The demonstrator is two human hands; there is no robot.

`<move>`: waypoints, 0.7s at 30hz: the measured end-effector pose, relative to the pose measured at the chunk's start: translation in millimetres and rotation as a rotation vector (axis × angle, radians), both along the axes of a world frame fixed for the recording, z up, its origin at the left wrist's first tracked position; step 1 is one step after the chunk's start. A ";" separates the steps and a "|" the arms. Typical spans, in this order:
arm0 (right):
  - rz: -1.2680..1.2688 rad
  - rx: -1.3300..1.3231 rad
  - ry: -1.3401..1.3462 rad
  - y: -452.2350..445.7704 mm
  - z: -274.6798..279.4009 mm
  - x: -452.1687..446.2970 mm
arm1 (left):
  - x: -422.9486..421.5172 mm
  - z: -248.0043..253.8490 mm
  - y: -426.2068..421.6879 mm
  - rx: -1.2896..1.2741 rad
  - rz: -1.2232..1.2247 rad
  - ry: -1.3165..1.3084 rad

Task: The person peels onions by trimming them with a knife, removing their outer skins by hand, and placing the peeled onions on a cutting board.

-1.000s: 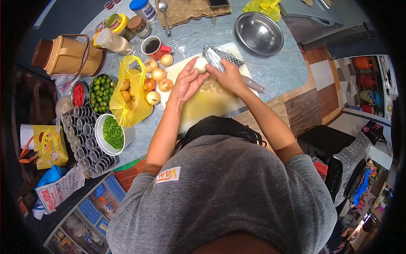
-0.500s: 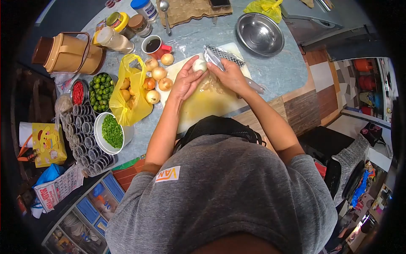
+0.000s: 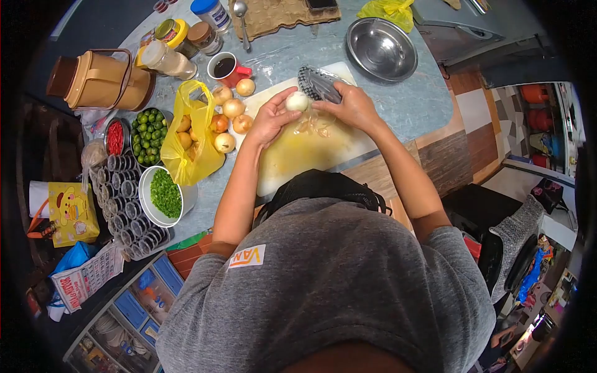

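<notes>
Pale and peeled, an onion (image 3: pixel 297 101) sits between the fingers of my left hand (image 3: pixel 272 120), above the cutting board (image 3: pixel 292 163). My right hand (image 3: pixel 354 110) grips a knife (image 3: pixel 323 85) whose blade points up and left; its thumb reaches to the onion's right side. Behind the blade lies a metal grater (image 3: pixel 306 78). Onion skins (image 3: pixel 316 127) are scattered on the yellow-stained board below the hands. Several unpeeled onions (image 3: pixel 234 108) stand left of the board, beside a yellow bag (image 3: pixel 205 163) with more onions inside.
A steel bowl (image 3: pixel 382 50) is at the back right. A red mug (image 3: pixel 233 76) of dark liquid stands behind the onions. To the left are green citrus fruits (image 3: pixel 149 133), red chilies (image 3: pixel 115 137), chopped greens (image 3: pixel 165 193), small lidded cups (image 3: pixel 126 208), jars (image 3: pixel 169 60) and a jug (image 3: pixel 106 81).
My right hand has shifted right and turned, and the knife's blade now points up and left instead of its handle showing at lower right. The onion stays in my left hand.
</notes>
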State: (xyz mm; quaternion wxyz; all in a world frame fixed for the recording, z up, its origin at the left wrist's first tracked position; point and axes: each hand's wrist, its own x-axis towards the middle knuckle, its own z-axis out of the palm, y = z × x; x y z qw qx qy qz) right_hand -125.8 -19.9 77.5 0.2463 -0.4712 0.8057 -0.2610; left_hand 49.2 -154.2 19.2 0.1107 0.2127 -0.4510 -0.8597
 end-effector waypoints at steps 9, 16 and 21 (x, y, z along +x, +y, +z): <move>0.175 -0.047 0.045 -13.9 4.7 -0.9 | 1.0 1.8 -1.8 -0.081 -0.075 -0.005; 0.125 -0.034 -0.001 -7.1 10.5 2.9 | -2.6 5.9 1.8 -0.015 -0.004 -0.104; 0.056 -0.096 -0.170 -0.1 1.9 0.2 | 0.0 -2.0 -0.3 0.101 0.012 -0.041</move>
